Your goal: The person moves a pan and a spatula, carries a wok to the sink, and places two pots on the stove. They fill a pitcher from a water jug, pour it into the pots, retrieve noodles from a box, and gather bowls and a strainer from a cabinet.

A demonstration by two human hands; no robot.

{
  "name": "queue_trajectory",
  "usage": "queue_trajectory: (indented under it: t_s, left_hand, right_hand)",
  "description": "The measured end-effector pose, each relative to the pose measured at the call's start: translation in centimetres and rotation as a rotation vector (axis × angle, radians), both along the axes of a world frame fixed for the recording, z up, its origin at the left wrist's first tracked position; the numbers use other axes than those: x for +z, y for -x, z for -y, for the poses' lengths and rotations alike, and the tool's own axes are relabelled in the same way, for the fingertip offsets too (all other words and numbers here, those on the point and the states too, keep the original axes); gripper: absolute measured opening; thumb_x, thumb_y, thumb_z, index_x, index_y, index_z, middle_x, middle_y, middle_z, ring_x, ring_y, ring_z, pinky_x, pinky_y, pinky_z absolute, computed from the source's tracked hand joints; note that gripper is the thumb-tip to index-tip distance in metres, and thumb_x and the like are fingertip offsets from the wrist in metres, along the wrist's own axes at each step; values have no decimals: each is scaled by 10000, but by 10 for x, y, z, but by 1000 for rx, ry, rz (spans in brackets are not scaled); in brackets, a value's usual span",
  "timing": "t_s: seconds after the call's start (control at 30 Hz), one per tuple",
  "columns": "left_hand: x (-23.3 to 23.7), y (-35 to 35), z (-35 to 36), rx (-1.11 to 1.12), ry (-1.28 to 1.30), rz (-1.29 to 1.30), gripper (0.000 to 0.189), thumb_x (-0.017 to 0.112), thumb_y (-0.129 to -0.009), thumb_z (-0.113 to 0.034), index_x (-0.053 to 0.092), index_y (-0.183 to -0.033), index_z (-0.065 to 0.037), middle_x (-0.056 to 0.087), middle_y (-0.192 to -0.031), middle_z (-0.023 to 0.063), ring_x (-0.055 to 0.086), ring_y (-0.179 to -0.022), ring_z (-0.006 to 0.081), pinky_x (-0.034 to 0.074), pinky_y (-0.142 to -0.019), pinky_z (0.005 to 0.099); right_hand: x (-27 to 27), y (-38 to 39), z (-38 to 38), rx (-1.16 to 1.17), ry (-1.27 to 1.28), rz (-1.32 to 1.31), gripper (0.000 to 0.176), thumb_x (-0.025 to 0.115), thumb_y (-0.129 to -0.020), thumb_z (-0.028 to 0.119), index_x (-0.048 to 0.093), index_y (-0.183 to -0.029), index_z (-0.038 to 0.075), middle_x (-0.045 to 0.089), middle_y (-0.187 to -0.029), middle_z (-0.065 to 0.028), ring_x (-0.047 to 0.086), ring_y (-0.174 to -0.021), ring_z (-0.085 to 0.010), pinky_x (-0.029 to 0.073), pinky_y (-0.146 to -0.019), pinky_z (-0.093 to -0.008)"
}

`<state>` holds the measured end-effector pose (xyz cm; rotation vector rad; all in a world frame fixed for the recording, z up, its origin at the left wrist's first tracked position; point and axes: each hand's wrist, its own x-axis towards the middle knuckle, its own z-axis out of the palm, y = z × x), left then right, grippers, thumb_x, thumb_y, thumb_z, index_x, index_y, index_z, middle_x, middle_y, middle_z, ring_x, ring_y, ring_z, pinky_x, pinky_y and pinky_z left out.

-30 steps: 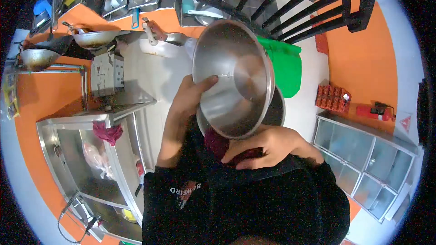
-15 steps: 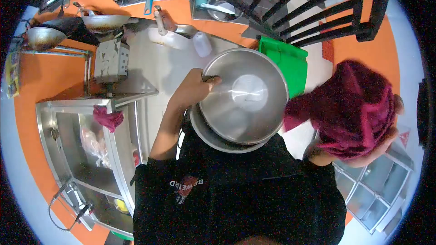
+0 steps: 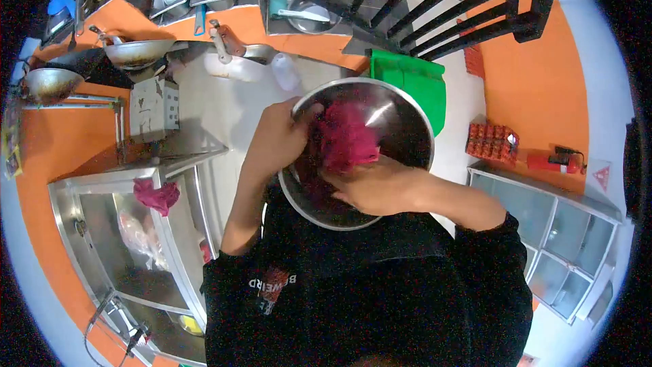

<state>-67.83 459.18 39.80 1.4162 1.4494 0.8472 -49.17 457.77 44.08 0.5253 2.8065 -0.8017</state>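
Note:
A deep stainless steel bowl (image 3: pixel 409 137) is held in front of my chest, its open side facing up toward me. My left hand (image 3: pixel 284 134) is closed over the bowl's left rim, thumb on the inside. Bunched inside the bowl is a maroon cloth (image 3: pixel 348 132), slightly blurred. My right hand (image 3: pixel 380 187) reaches in across the near rim and grips the cloth against the inner wall; some of its fingers are hidden by the fabric.
A steel sink unit (image 3: pixel 163 231) with another maroon cloth (image 3: pixel 156 196) on its edge stands at left. Woks (image 3: pixel 138 54) sit at upper left. A green bin (image 3: pixel 411 88) is beyond the bowl, below black railings (image 3: pixel 468 24). A glass-fronted cabinet (image 3: pixel 523 197) stands right.
My right hand has brought the maroon cloth from the far right into the bowl. The left hand stays on the rim. The view has shifted slightly.

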Motion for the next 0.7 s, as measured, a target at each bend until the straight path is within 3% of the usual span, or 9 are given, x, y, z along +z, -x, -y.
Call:
queue_trajectory:
  t_s: [0.03, 0.07, 0.13, 0.2, 0.33, 0.4, 0.47, 0.53, 0.7]
  left_hand:
    - [10, -1, 0, 17, 108, -36, 205, 516, -757, -73, 600, -911, 33, 607, -789, 249, 606, -763, 375, 456, -707, 400]
    - [10, -3, 0, 12, 105, -37, 205, 516, -757, -73, 600, -911, 33, 607, -789, 249, 606, -763, 375, 456, -707, 400]
    - [4, -7, 0, 13, 22, 4, 196, 533, -818, -124, 594, -904, 41, 604, -798, 254, 605, -781, 384, 454, -697, 404]
    - [-3, -11, -1, -14, -54, -34, 216, 550, -825, -150, 591, -910, 45, 606, -805, 253, 604, -782, 385, 456, -697, 401]
    - [-8, 0, -1, -38, -44, -137, 259, 556, -850, -197, 581, -926, 50, 604, -824, 257, 600, -781, 386, 457, -698, 400]
    - [-2, 1, -3, -40, 37, -107, 246, 538, -851, -180, 581, -931, 48, 603, -830, 258, 596, -790, 392, 457, -705, 403]
    - [-3, -2, 2, -47, 132, -75, 235, 521, -853, -164, 581, -937, 47, 603, -836, 259, 592, -799, 397, 456, -713, 405]
    - [-6, -6, 1, 2, 31, 44, 238, 497, -858, -157, 577, -945, 50, 603, -831, 258, 586, -801, 405, 452, -715, 410]
    - [4, -3, 1, -24, 100, -153, 240, 508, -838, -138, 576, -981, 42, 609, -874, 257, 589, -848, 402, 454, -737, 408]
  right_hand:
    - [25, 6, -9, -19, 238, 294, 372, 496, -797, 182, 497, -1090, -48, 612, -879, -185, 598, -898, -321, 499, -738, -442]
    - [28, 3, -12, -24, 235, 292, 372, 496, -797, 182, 497, -1090, -48, 612, -879, -185, 598, -898, -321, 499, -738, -442]
    - [31, -9, -17, -119, -78, 536, 323, 503, -782, 167, 517, -1029, -41, 624, -792, -144, 617, -808, -310, 519, -620, -426]
    - [18, -8, -23, -356, -613, 204, 216, 487, -770, 146, 545, -930, 12, 591, -859, -120, 583, -858, -259, 479, -717, -373]
    - [2, 12, -21, -354, -551, 135, 234, 504, -764, 158, 543, -940, 8, 528, -946, -108, 510, -930, -257, 436, -751, -380]
    - [-9, 1, -14, -118, -227, 95, 276, 533, -757, 171, 540, -968, -8, 520, -967, -123, 497, -954, -279, 423, -773, -417]
    - [-14, -2, -6, -77, -180, 25, 311, 560, -747, 179, 541, -1007, 7, 512, -982, -120, 487, -969, -287, 410, -772, -440]
    - [-3, -5, -10, -333, -271, 374, 306, 579, -746, 186, 538, -997, 16, 509, -987, -125, 489, -966, -286, 411, -755, -439]
    - [-25, 14, -23, -541, -343, 15, 291, 573, -767, 220, 550, -984, 28, 493, -995, -159, 486, -963, -313, 418, -748, -469]
